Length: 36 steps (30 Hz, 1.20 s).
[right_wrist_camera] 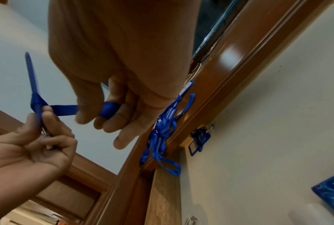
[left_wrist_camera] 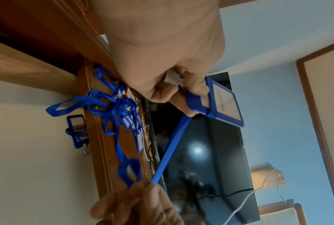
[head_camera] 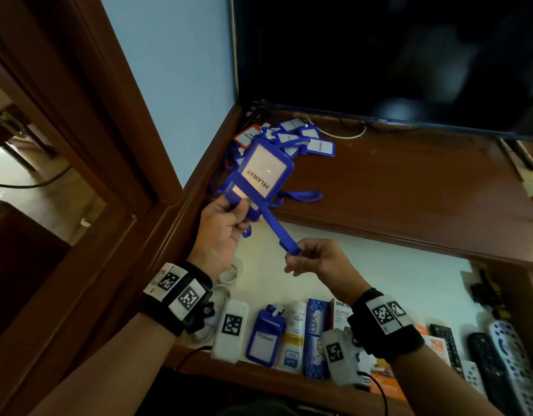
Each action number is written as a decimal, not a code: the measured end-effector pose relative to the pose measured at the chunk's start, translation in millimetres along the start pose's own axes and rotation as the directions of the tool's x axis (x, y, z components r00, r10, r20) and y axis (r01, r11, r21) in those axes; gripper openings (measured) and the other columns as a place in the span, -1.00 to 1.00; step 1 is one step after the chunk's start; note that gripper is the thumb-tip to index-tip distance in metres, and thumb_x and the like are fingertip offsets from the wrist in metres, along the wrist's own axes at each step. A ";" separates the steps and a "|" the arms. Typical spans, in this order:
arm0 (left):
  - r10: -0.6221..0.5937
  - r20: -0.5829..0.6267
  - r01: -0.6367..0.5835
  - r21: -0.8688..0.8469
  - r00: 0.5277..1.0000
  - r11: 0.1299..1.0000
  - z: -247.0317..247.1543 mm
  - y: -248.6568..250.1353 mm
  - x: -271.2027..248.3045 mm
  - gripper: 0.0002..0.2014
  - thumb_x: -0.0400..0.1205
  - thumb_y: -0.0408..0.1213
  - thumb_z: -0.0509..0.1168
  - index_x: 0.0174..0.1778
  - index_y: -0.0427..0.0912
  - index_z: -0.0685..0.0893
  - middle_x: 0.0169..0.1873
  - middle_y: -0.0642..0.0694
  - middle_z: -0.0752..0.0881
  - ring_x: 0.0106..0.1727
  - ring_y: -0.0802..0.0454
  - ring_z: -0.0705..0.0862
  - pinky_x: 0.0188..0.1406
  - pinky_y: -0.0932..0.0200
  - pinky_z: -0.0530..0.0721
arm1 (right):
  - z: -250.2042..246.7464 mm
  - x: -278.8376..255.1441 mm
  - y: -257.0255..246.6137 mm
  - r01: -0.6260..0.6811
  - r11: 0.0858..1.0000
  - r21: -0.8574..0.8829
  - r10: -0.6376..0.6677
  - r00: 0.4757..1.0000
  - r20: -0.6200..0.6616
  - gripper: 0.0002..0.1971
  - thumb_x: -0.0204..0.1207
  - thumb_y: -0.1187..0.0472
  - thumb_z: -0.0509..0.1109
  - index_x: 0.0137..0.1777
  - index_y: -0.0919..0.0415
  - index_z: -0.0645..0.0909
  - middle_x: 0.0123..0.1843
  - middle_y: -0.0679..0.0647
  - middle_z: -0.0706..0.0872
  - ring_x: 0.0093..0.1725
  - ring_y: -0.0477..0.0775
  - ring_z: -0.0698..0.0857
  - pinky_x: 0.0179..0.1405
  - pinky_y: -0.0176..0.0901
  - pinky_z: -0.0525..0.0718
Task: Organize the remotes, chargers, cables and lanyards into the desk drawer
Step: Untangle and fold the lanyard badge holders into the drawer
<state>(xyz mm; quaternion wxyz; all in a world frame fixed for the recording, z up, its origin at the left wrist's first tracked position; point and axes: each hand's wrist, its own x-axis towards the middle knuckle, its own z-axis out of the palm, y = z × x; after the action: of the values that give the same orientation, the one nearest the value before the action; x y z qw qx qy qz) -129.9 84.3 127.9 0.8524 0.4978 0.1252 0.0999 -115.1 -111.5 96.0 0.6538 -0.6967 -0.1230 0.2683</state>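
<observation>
My left hand [head_camera: 229,219] pinches the lower end of a blue badge holder [head_camera: 260,175] labelled PELAWAT, held up over the open drawer [head_camera: 409,274]. Its blue strap [head_camera: 281,235] runs taut down to my right hand [head_camera: 301,255], which pinches the strap's end. The left wrist view shows the badge holder [left_wrist_camera: 223,103] and the strap [left_wrist_camera: 172,146] stretched between both hands. In the right wrist view the strap [right_wrist_camera: 66,109] wraps a fingertip. A tangled pile of blue lanyards and badges [head_camera: 292,139] lies on the desk top by the wall. Another blue badge holder [head_camera: 266,337] lies in the drawer.
A dark TV screen [head_camera: 394,55] stands at the back of the wooden desk top [head_camera: 409,181]. The drawer's front holds a white device with a marker [head_camera: 231,328], tubes and boxes [head_camera: 314,337], and several remotes [head_camera: 499,352] at the right. A wooden door frame [head_camera: 88,115] stands left.
</observation>
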 end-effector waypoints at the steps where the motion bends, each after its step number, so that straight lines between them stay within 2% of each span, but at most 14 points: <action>1: 0.005 -0.026 -0.004 0.023 1.000 1.000 -0.4 -0.2 1.1 -0.78 0.59 -0.48 0.23 0.08 -0.21 0.68 -0.18 -0.05 0.81 -0.23 -0.02 0.60 -0.31 0.22 0.32 | -0.5 0.9 0.4 -0.004 1.000 -0.011 0.004 1.000 -0.018 -0.92 0.56 0.40 0.41 -0.16 0.37 0.69 -0.30 0.27 0.76 -0.35 0.01 0.72 -0.25 -0.20 0.67; 4: 0.033 -0.107 -0.017 0.147 0.994 0.989 -0.1 -1.7 2.7 -0.83 0.64 -0.51 0.23 0.04 -0.25 0.69 -0.16 -0.10 0.77 -0.25 0.04 0.53 -0.38 0.28 0.35 | -0.2 1.4 -2.4 -0.020 0.999 -0.039 0.019 1.000 -0.008 -0.78 0.64 0.34 0.32 -0.24 0.35 0.67 -0.39 0.19 0.72 -0.36 0.08 0.72 -0.30 -0.18 0.67; 8: 0.097 -0.165 -0.025 0.394 0.982 0.919 -6.4 -5.9 8.2 -0.83 0.63 -0.45 0.31 0.11 -0.33 0.70 -0.18 -0.08 0.74 -0.37 0.32 0.64 -0.39 0.44 0.54 | 1.5 -2.0 -11.3 0.010 0.997 -0.076 -0.008 0.999 0.035 -0.73 0.64 0.36 0.31 -0.32 0.32 0.63 -0.48 0.07 0.66 -0.45 0.02 0.64 -0.36 -0.24 0.58; 12: 0.112 -0.191 0.027 0.605 0.975 0.795 -21.4 -15.3 11.9 -0.90 0.56 -0.35 0.42 -0.04 -0.19 0.76 -0.14 -0.12 0.81 -0.11 -0.03 0.77 -0.09 0.08 0.72 | 5.5 -5.4 -22.9 0.094 0.992 -0.081 -0.089 0.994 0.066 -0.75 0.56 0.26 0.35 -0.37 0.26 0.63 -0.38 0.00 0.62 -0.38 -0.05 0.54 -0.32 -0.27 0.52; 14: 0.141 -0.125 -0.004 0.735 0.982 0.678 -22.1 -18.5 7.2 -0.92 0.53 -0.34 0.45 -0.09 -0.18 0.76 -0.19 -0.08 0.80 -0.13 -0.01 0.77 -0.10 0.10 0.72 | 9.8 -6.1 -28.3 0.162 0.980 -0.113 -0.157 0.986 0.057 -0.77 0.50 0.22 0.38 -0.38 0.25 0.65 -0.22 0.01 0.55 -0.27 -0.08 0.51 -0.27 -0.33 0.50; 16: 0.137 -0.044 -0.041 0.828 0.990 0.559 -20.6 -21.2 1.2 -0.92 0.51 -0.34 0.45 -0.20 -0.07 0.71 -0.31 0.04 0.75 -0.24 0.11 0.72 -0.25 0.25 0.63 | 12.9 -6.6 -33.3 0.209 0.970 -0.127 -0.207 0.978 0.030 -0.75 0.53 0.30 0.41 -0.39 0.25 0.67 -0.08 0.08 0.45 -0.15 -0.15 0.51 -0.17 -0.41 0.49; 19: 0.054 0.044 -0.062 0.917 0.998 0.393 -21.1 -27.5 -8.5 -0.80 0.47 -0.31 0.46 -0.40 -0.02 0.59 -0.45 0.11 0.63 -0.39 0.19 0.60 -0.42 0.30 0.50 | 14.9 -8.5 -38.7 0.219 0.968 -0.125 -0.219 0.976 0.010 -0.70 0.58 0.36 0.36 -0.40 0.30 0.70 0.00 0.11 0.56 0.02 -0.11 0.57 -0.02 -0.36 0.52; 21: -0.040 0.122 -0.102 0.941 0.992 0.323 -23.1 -30.6 -12.4 -0.93 0.48 -0.26 0.47 -0.25 -0.11 0.71 -0.36 -0.02 0.70 -0.31 0.09 0.67 -0.30 0.14 0.63 | 15.4 -10.3 -38.7 0.219 0.971 -0.091 -0.222 0.975 -0.024 -0.68 0.62 0.36 0.31 -0.36 0.38 0.70 -0.01 0.12 0.70 0.07 -0.02 0.63 0.06 -0.25 0.59; 22: -0.089 0.166 -0.132 0.943 0.982 0.304 -23.7 -30.7 -14.2 -0.89 0.50 -0.25 0.47 -0.11 -0.16 0.74 -0.27 -0.05 0.74 -0.22 0.05 0.70 -0.21 0.09 0.67 | 15.6 -11.2 -38.1 0.214 0.975 -0.057 -0.217 0.975 -0.051 -0.67 0.64 0.36 0.27 -0.33 0.43 0.70 -0.03 0.14 0.75 0.04 0.00 0.66 0.06 -0.22 0.62; 25: -0.203 0.254 -0.181 0.930 0.946 0.320 -23.5 -25.5 -18.1 -0.85 0.51 -0.31 0.47 -0.03 -0.17 0.73 -0.17 -0.04 0.76 -0.13 0.07 0.70 -0.15 0.14 0.66 | 17.2 -16.0 -40.0 0.158 0.987 0.005 -0.156 0.979 -0.134 -0.66 0.69 0.27 0.23 -0.17 0.48 0.73 -0.06 0.16 0.81 -0.10 -0.04 0.72 -0.11 -0.25 0.66; 28: -0.325 0.342 -0.231 0.914 0.882 0.334 -21.0 -17.6 -20.1 -0.87 0.46 -0.36 0.50 -0.11 -0.21 0.75 -0.20 -0.07 0.78 -0.14 0.05 0.73 -0.09 0.06 0.69 | 16.1 -19.4 -43.8 0.112 0.991 -0.078 -0.123 0.980 -0.159 -0.67 0.71 0.24 0.21 -0.06 0.41 0.76 -0.09 0.02 0.80 -0.25 -0.38 0.65 -0.22 -0.54 0.53; 30: -0.420 0.378 -0.238 0.907 0.825 0.347 -19.8 -13.8 -20.8 -0.88 0.45 -0.38 0.49 -0.12 -0.21 0.77 -0.18 -0.08 0.79 -0.11 0.07 0.74 -0.02 0.03 0.69 | 11.0 -19.6 -43.9 0.067 0.984 -0.164 -0.092 0.985 -0.148 -0.68 0.72 0.23 0.19 -0.03 0.28 0.79 -0.06 -0.06 0.79 -0.27 -0.44 0.58 -0.20 -0.58 0.47; 32: -0.471 0.398 -0.236 0.900 0.788 0.366 -20.0 -10.7 -21.0 -0.87 0.47 -0.40 0.49 -0.09 -0.21 0.78 -0.13 -0.07 0.80 -0.05 0.09 0.74 0.02 0.07 0.70 | 4.4 -20.3 -44.0 0.007 0.977 -0.212 -0.035 0.991 -0.128 -0.71 0.70 0.25 0.21 -0.02 0.12 0.80 -0.01 -0.08 0.80 -0.24 -0.38 0.57 -0.13 -0.46 0.48; 36: -0.451 0.456 -0.140 0.805 0.768 0.576 -18.9 -2.4 -24.5 -0.77 0.49 -0.51 0.45 -0.03 -0.12 0.75 -0.14 0.05 0.79 -0.05 0.19 0.75 -0.05 0.29 0.69 | -10.5 -22.9 -37.4 -0.021 0.961 -0.274 0.005 0.998 -0.058 -0.67 0.58 0.48 0.29 0.00 0.07 0.78 -0.02 -0.04 0.82 -0.14 -0.07 0.66 -0.15 -0.27 0.61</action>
<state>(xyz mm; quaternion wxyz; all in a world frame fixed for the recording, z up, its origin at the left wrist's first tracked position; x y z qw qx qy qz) -158.9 91.4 119.6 0.5292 0.8158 -0.0841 -0.2174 -121.8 -128.0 137.4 0.5522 -0.7888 -0.1360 0.2333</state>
